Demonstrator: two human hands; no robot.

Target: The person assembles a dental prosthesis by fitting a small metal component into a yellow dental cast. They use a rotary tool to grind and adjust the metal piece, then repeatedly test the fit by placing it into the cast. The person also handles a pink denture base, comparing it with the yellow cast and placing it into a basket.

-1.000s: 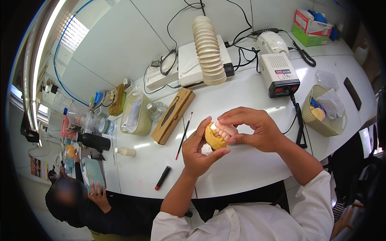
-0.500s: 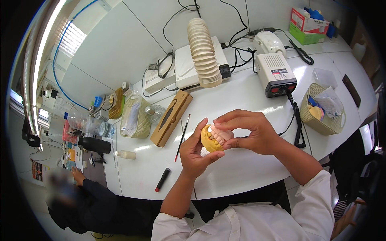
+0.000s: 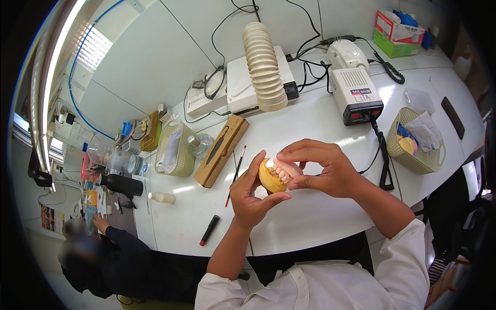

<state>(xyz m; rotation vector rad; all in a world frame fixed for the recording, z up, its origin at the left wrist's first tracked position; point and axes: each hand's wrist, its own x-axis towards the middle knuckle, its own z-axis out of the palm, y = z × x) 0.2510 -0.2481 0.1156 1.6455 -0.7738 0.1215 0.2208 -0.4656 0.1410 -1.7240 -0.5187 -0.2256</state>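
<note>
The yellow dental cast (image 3: pixel 269 181) and the pink piece with a row of teeth (image 3: pixel 290 169) are both off the white surface (image 3: pixel 310 222), held close together in front of the person; neither is set down. They appear to meet near the tooth row, but the fingers cover much of the join, so whether they seat fully against each other cannot be told. The red-tipped brush (image 3: pixel 236 174) and the black marker with a red end (image 3: pixel 209 230) lie apart from the hands, unused at this moment. The left hand (image 3: pixel 250 199) cups the cast from the left, clamped on it with fingers above and thumb below. The right hand (image 3: pixel 329 169) comes from the right, palm toward the cast, its fingers arched over the pink piece and its thumb beneath, pinching it. Both forearms angle inward from the lower edge, elbows wide.
</note>
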